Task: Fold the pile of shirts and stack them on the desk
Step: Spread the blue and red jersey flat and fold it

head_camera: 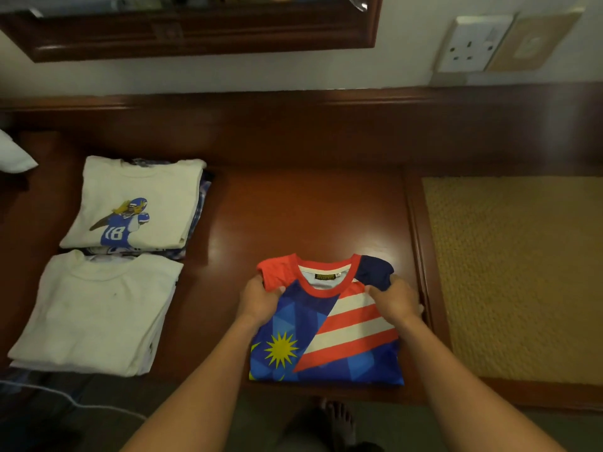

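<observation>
Two sets of fingers are closed on cloth. The left hand [259,300] fingers [261,280] curl round the red shoulder of a folded blue, red and white striped jersey with a yellow star [326,340]. The right hand [396,298] fingers [375,291] pinch its navy shoulder. Jersey lies flat, collar away from the person, lower centre-right of frame on the dark red-brown wooden counter [293,207], near its front edge.

Left of frame, well apart from the jersey: a folded white shirt with a blue number-18 football player print [137,203] tops one stack. Just below it in frame, a folded plain white shirt [98,311] tops a second stack, and their edges meet.

Woven tan mat [515,272] at right. White wall socket [470,44] upper right, dark wooden mirror frame [195,37] along top. Bare foot [339,415] bottom centre, white cable [65,398] lower left.
</observation>
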Demonstrator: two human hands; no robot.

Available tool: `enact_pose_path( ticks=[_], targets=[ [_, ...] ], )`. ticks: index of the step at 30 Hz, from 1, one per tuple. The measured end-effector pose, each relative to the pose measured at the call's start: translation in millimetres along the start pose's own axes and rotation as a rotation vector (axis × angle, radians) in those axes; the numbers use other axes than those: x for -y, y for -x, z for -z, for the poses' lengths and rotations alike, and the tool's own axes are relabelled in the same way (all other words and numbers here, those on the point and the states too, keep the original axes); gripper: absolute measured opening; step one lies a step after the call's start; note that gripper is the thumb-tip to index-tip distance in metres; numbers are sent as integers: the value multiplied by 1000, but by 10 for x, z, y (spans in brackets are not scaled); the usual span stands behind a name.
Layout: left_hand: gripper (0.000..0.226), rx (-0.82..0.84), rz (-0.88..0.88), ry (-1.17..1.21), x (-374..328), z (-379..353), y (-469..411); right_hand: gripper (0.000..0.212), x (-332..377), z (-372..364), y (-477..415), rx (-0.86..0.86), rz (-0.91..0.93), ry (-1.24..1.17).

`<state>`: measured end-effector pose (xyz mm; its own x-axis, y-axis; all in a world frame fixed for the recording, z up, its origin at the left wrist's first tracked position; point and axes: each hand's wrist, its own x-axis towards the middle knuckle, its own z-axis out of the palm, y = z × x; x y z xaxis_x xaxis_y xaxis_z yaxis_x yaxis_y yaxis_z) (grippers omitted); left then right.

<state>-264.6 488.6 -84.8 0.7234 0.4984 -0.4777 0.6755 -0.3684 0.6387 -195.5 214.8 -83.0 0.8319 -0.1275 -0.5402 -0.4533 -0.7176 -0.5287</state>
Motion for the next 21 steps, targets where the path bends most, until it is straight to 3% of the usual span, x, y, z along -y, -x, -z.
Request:
enact_pose_path(
  ticks=[3,10,14,21],
  targets=[
    [17,-66,8,153,96,159,239,15,77,138,275,56,108,-170],
    [9,-231,-20,359,205,1080,835,9,686,136,992,197,226,-261],
    [11,-342,-8,352,344,1812,1014,8,1216,-116,1392,311,283,-356],
    [7,-368,-6,301,825,3257,817,6,2157,-964,1877,435,278,-434]
  ],
)
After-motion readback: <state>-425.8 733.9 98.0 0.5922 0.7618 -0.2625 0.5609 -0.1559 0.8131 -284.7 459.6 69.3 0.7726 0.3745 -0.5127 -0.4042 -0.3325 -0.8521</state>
